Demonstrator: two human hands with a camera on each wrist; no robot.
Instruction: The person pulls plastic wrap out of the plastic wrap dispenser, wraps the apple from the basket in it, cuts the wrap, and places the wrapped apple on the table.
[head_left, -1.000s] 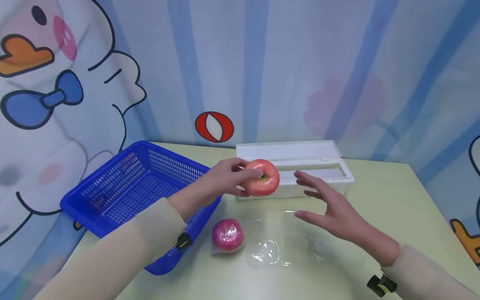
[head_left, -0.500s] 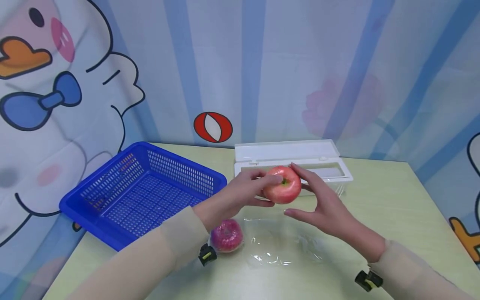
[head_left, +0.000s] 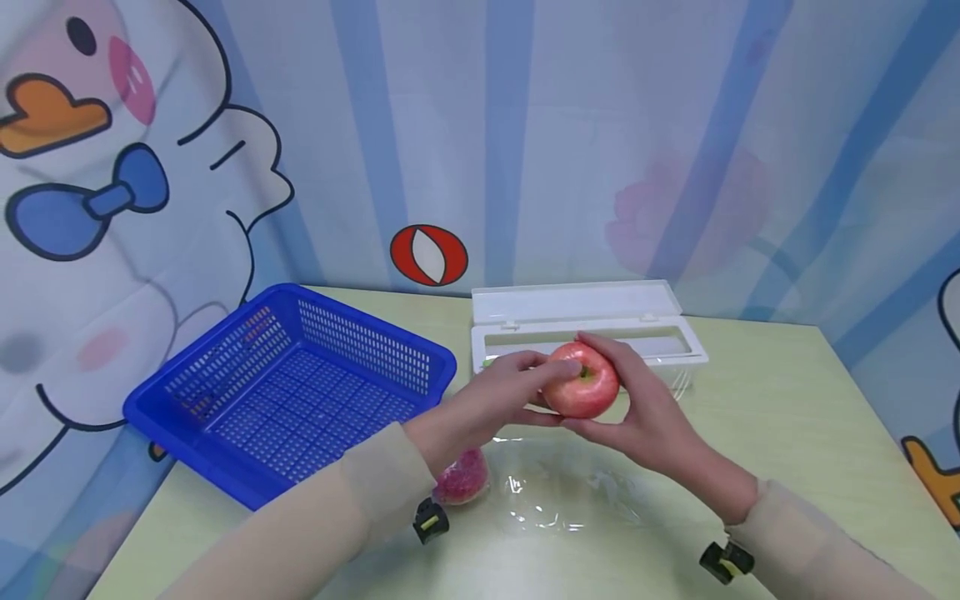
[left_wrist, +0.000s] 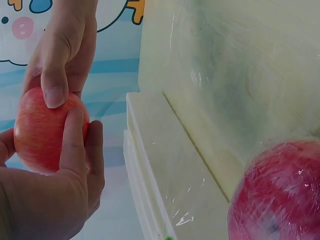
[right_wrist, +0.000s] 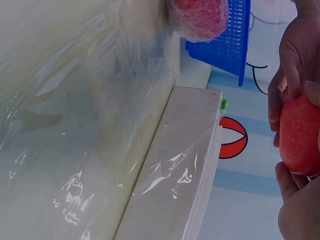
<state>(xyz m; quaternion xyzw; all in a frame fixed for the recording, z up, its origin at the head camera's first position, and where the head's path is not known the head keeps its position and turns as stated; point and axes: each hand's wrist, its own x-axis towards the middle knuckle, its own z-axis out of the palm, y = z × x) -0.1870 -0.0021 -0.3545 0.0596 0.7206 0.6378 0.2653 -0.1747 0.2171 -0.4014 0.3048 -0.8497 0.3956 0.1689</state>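
Observation:
A red apple is held between both hands above the table, stem side facing up. My left hand grips it from the left, thumb lying on top beside the stem. On the right side, my right hand curves round it, fingers at the upper edge and thumb below. In the left wrist view, the apple shows its streaked skin with fingers on several sides. Beneath the hands, a sheet of clear plastic wrap lies spread on the table. A second apple, wrapped in film, sits left of the sheet, partly hidden by my left arm.
A blue plastic basket with slotted walls stands at the left. Behind the hands is a long white box with its lid raised, close to the patterned backdrop. The pale table extends to the right.
My left hand has carried the apple to the right and slightly down. The right hand, earlier apart from it with spread fingers, has come in and now holds its right side.

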